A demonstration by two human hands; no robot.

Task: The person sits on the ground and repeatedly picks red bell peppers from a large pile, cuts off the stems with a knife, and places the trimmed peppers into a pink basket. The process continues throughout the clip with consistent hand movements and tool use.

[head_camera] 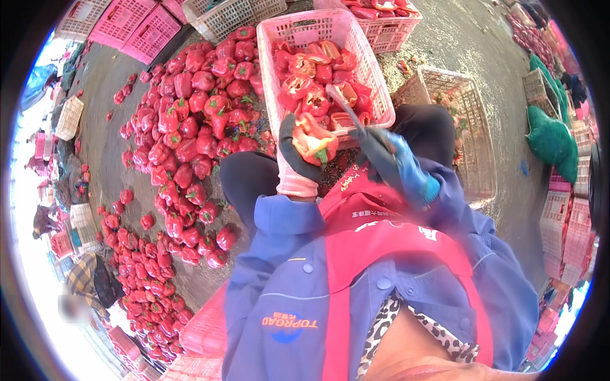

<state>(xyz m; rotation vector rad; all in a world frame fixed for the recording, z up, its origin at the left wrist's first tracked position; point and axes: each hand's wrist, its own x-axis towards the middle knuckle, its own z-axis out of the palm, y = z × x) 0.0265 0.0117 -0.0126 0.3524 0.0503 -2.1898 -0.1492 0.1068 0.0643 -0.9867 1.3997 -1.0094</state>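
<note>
My left hand, in a dark-palmed glove with a pink cuff, grips a cut-open red bell pepper. Its pale inside faces up, and a green stem end shows near my palm. A knife with a long narrow blade is in my right hand, which wears a blue and dark glove and looks blurred. The blade points away from me, over a pink plastic crate. Opened red pepper pieces lie in that crate, just beyond both hands.
Whole red bell peppers are heaped on the floor at my left. By my right knee stands a pale crate with trimmings inside. Another crate of peppers is behind the pink one. A person is at the far left.
</note>
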